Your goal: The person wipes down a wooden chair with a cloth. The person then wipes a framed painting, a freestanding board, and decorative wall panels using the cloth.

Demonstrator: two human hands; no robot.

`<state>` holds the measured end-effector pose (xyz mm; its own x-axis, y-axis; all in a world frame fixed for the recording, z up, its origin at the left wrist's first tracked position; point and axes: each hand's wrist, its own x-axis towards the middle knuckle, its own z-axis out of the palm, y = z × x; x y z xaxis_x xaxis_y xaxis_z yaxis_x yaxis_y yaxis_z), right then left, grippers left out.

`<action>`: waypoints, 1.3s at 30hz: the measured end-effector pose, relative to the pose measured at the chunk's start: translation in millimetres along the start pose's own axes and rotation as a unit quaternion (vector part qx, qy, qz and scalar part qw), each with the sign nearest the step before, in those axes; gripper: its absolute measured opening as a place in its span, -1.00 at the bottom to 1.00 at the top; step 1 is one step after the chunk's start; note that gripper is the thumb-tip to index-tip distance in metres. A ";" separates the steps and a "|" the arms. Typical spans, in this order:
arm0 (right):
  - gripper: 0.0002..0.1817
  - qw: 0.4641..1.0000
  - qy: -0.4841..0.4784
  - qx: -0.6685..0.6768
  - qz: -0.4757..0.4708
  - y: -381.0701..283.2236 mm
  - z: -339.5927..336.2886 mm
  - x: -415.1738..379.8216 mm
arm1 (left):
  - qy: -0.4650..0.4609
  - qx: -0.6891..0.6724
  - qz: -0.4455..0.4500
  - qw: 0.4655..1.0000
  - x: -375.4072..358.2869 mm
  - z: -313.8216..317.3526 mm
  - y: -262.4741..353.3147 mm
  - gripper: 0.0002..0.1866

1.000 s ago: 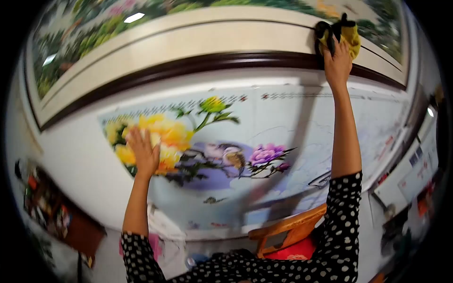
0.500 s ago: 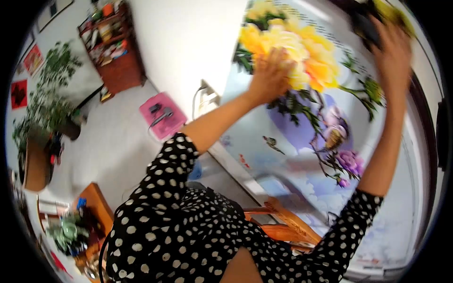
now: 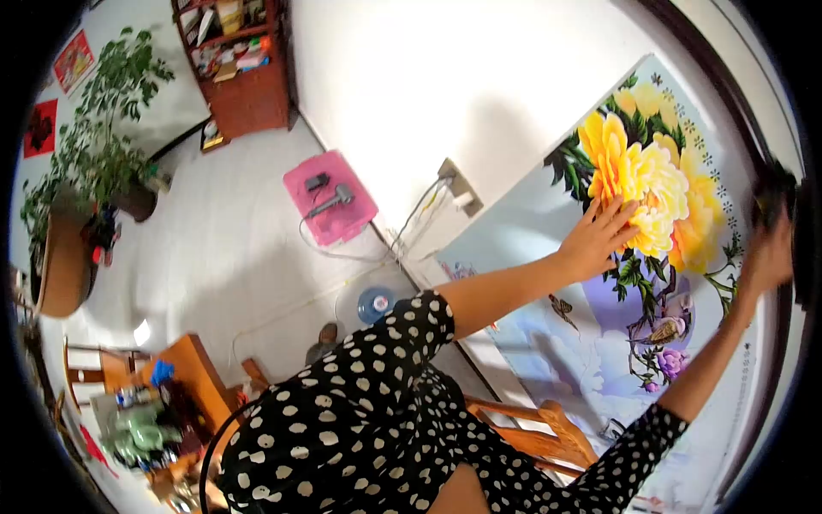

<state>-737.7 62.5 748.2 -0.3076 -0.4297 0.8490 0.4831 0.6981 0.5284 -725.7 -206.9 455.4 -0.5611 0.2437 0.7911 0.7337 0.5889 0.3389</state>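
A large floral picture (image 3: 522, 343) with yellow peonies, birds and purple flowers covers the surface in front of me. My left hand (image 3: 599, 240) lies flat on it with fingers spread, over the lower left edge of the big yellow bloom. Beyond the picture's right side, at the dark frame edge (image 3: 775, 343), is my right hand (image 3: 768, 257), smeared by motion. Its fingers are closed on a bunched dark cloth (image 3: 773, 184), whose outline is blurred.
A wooden chair (image 3: 561, 433) stands close below the picture. A wall socket (image 3: 461, 187) with cords sits left of it. On the floor are a pink box (image 3: 360, 218) with a hair dryer (image 3: 332, 200) on top and a blue round lid-like object (image 3: 375, 304). Potted plants and a cabinet (image 3: 248, 94) stand farther left.
My view has shifted, so the picture sits lower and farther right. My right hand has moved with the cloth to the dark edge; the cloth's yellow-green part no longer shows. My left hand stays on the picture.
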 end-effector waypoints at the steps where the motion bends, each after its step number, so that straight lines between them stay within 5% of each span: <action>1: -0.39 0.999 0.022 0.042 -0.004 -47.2 -28.7 28.5 | -0.018 -0.019 0.005 1.000 -4.4 -6.2 -6.2 -0.14; 4: -0.38 0.989 0.076 0.108 -0.066 -160.3 -73.3 97.6 | -0.061 -0.085 -0.001 0.994 -27.4 -28.3 -24.9 -0.22; 5: -0.42 0.988 0.030 0.145 -0.036 -195.7 -85.2 118.6 | -0.075 -0.086 0.003 0.994 -36.7 -37.8 -35.5 -0.23; 8: -0.48 0.973 0.122 0.198 -0.004 -290.9 -88.5 166.4 | -0.110 -0.068 -0.005 0.992 -64.4 -71.5 -69.3 -0.30; 13: -0.49 0.953 0.106 0.285 -0.012 -369.1 -134.5 219.1 | -0.081 0.005 -0.020 0.997 -70.5 -128.0 -134.3 -0.31; 19: -0.51 0.947 0.068 0.305 -0.072 -307.0 -141.9 182.2 | 0.069 0.080 -0.011 0.994 -17.8 -204.1 -197.1 -0.29; 27: -0.26 0.982 0.012 0.151 0.112 -101.2 -87.4 38.1 | 0.171 0.204 0.010 0.964 67.7 -305.4 -257.7 -0.31; 30: -0.26 0.977 0.074 0.114 0.162 -45.3 -54.1 -1.4 | 0.192 0.248 -0.004 0.949 100.1 -334.6 -282.3 -0.32; 36: -0.29 0.926 -0.012 -0.016 0.377 -57.2 -41.5 36.5 | 0.254 0.245 -0.015 0.936 161.3 -353.6 -329.4 -0.31; 39: -0.27 0.903 -0.053 0.081 0.418 -107.2 -77.1 99.7 | 0.286 0.233 -0.009 0.929 191.1 -357.2 -344.2 -0.32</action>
<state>-756.9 -99.3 776.8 0.0296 0.3380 0.9407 0.4595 0.8311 -0.3131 -948.5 -638.4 671.7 -0.1781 -0.1408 0.9739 0.4055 0.8913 0.2030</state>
